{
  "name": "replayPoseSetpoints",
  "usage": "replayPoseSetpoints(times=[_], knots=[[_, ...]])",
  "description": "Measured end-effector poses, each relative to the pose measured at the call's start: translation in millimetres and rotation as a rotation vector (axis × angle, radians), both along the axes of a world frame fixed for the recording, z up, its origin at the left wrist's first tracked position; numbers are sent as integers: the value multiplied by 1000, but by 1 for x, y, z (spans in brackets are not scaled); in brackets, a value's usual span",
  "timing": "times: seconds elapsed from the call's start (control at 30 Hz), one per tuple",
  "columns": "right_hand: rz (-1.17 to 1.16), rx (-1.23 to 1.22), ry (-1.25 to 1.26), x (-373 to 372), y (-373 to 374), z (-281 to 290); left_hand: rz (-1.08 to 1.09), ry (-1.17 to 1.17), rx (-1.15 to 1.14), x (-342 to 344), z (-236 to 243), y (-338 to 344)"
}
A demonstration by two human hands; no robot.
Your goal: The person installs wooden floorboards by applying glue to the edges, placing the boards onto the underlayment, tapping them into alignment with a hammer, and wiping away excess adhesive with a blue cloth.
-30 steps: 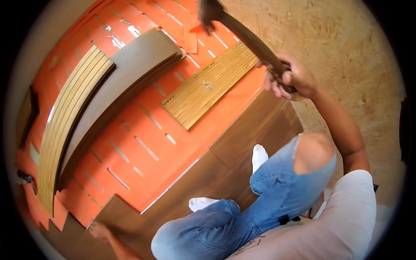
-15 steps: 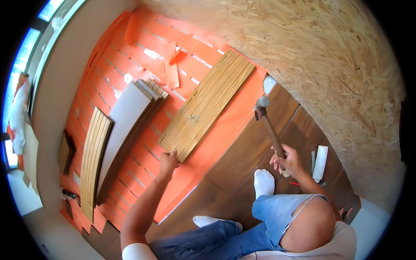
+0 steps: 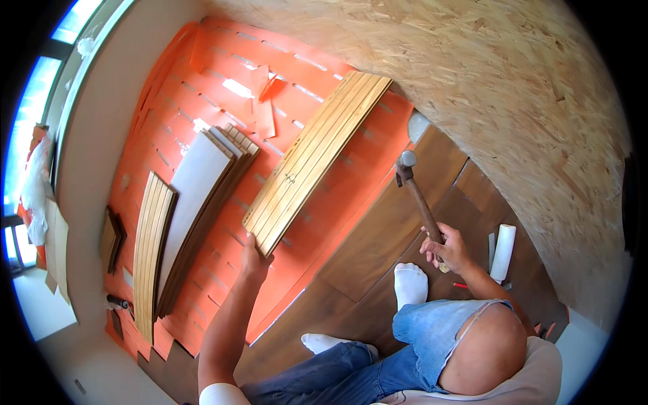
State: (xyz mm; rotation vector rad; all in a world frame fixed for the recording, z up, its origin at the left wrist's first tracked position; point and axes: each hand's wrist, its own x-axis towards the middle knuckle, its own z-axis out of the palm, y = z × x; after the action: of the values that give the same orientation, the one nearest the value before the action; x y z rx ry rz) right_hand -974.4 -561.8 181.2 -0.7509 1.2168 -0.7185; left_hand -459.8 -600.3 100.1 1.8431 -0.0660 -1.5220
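Observation:
My left hand [image 3: 255,258] grips the near end of a light wooden plank [image 3: 314,162], grooved side up, which is raised over the orange underlay [image 3: 167,140]. My right hand [image 3: 442,246] is closed round the wooden handle of a claw hammer [image 3: 422,200], its steel head upward in view, over the dark wood-look planks [image 3: 358,277] laid on the floor. My white-socked feet [image 3: 410,283] are on those planks.
Stacked planks [image 3: 196,182] and another light plank [image 3: 150,256] lie at left, near a dark tool [image 3: 119,302]. A window [image 3: 34,135] is far left, a chipboard wall [image 3: 506,81] at right. A white roll [image 3: 501,253] and red pencil [image 3: 461,285] lie by my right arm.
The view has shifted. My left hand has moved from the laid planks to the light plank's end and begun raising it. The hammer has come down from high up.

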Motion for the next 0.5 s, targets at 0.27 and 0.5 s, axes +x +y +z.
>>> replayPoseSetpoints(times=[0.27, 0.5], knots=[[-10, 10, -25, 14, -4, -8, -33, 279, -411, -27, 87, -6], [7, 16, -59, 24, -9, -8, -147, 462, -574, -27, 148, -38]])
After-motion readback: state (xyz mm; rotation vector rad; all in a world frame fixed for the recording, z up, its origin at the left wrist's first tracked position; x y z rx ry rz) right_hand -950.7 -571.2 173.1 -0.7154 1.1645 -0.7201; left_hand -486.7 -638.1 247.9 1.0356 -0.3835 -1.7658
